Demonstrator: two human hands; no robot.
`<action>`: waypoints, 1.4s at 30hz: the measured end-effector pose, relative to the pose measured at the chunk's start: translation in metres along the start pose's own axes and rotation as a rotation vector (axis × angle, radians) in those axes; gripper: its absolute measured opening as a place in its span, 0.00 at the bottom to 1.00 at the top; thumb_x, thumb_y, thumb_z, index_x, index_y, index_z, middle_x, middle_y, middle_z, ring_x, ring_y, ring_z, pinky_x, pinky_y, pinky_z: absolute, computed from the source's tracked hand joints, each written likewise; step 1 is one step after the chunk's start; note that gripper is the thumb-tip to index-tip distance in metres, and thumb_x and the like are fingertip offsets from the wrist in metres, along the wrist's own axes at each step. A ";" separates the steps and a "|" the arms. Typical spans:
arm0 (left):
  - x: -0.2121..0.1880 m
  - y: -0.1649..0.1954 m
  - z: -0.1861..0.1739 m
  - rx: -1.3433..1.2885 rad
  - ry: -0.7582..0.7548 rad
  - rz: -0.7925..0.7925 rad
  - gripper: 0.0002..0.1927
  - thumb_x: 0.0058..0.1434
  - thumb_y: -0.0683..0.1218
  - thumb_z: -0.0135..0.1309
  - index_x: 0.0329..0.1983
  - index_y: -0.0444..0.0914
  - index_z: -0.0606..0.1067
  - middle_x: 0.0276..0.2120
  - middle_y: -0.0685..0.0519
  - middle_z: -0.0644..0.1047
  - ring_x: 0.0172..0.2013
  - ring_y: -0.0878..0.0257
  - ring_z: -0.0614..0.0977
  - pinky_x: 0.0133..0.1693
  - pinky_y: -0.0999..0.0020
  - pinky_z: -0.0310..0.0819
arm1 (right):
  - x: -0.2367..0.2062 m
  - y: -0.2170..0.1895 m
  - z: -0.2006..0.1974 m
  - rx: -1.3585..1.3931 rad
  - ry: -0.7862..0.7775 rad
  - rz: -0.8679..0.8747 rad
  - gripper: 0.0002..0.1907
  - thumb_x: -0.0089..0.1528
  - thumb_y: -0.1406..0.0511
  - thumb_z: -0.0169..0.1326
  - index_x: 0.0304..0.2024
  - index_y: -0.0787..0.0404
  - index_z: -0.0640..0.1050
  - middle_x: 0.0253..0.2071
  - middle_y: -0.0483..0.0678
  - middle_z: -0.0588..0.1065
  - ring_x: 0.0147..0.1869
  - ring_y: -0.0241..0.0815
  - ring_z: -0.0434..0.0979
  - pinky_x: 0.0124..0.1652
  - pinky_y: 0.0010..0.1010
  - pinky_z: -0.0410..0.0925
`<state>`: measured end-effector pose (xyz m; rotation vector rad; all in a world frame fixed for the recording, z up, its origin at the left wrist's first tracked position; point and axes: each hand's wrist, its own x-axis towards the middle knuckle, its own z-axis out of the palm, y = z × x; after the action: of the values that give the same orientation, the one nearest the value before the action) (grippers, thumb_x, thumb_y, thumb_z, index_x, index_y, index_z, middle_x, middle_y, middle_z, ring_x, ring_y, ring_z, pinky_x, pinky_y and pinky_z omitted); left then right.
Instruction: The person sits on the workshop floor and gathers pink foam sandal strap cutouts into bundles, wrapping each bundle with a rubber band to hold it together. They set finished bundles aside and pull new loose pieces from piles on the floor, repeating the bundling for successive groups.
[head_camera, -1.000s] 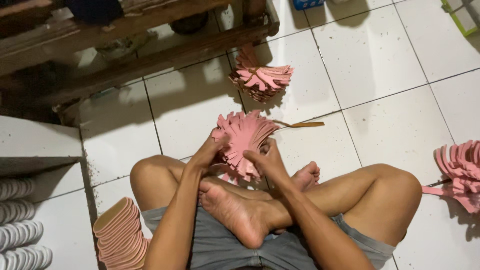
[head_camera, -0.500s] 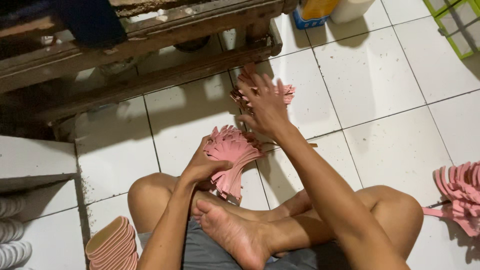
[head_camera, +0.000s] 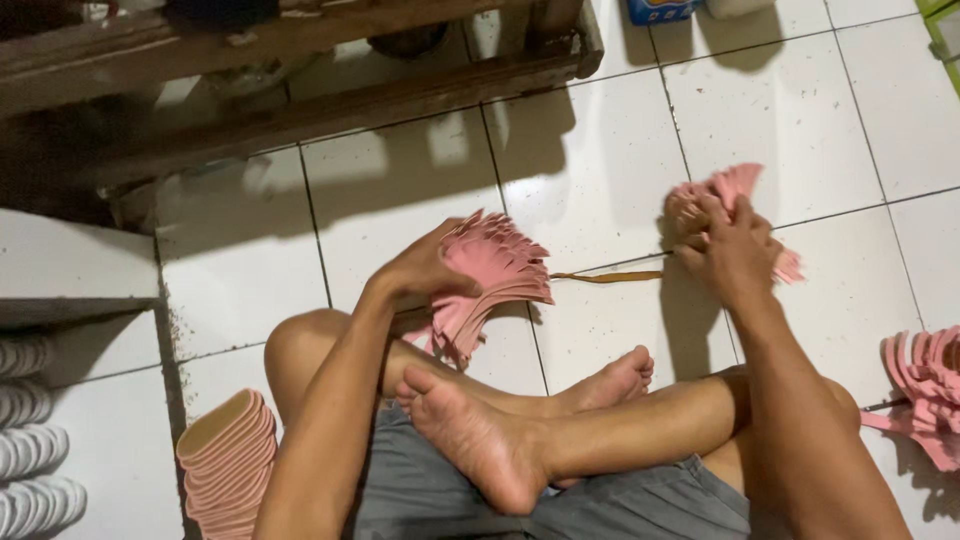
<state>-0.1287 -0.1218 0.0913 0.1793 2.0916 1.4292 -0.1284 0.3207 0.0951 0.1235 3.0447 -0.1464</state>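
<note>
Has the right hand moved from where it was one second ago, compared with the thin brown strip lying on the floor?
Yes. The right hand has left the left hand's pink fan bundle and now grips the second pink bundle beyond the brown strip.

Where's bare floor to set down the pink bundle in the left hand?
Bare tile lies between the wooden pallet and the left hand with its pink bundle, and far right past the right hand. It is crowded by the legs: the sole stack lower left, the pink straps at the right edge.
</note>
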 end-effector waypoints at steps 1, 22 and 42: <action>0.007 0.001 -0.002 0.084 -0.036 0.010 0.60 0.35 0.52 0.74 0.73 0.42 0.59 0.62 0.42 0.75 0.61 0.51 0.76 0.61 0.61 0.71 | -0.009 0.002 -0.009 0.009 -0.009 0.034 0.49 0.49 0.52 0.69 0.71 0.44 0.65 0.71 0.60 0.60 0.70 0.69 0.58 0.60 0.67 0.53; 0.014 -0.067 0.025 -0.123 0.345 0.105 0.33 0.64 0.59 0.54 0.68 0.39 0.68 0.57 0.44 0.76 0.55 0.56 0.78 0.58 0.61 0.71 | -0.053 -0.203 0.018 0.020 0.037 -0.988 0.45 0.51 0.57 0.63 0.70 0.55 0.62 0.72 0.60 0.60 0.75 0.62 0.56 0.65 0.52 0.58; -0.053 0.022 0.091 0.202 0.349 0.199 0.43 0.58 0.60 0.65 0.72 0.43 0.62 0.66 0.40 0.66 0.65 0.45 0.68 0.64 0.55 0.64 | -0.110 -0.144 -0.067 0.842 -0.128 -0.243 0.25 0.61 0.72 0.46 0.62 0.60 0.70 0.45 0.55 0.79 0.43 0.48 0.81 0.46 0.37 0.75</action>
<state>-0.0413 -0.0618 0.1096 0.2371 2.5676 1.4431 -0.0377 0.1766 0.1852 -0.1945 2.6410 -1.3675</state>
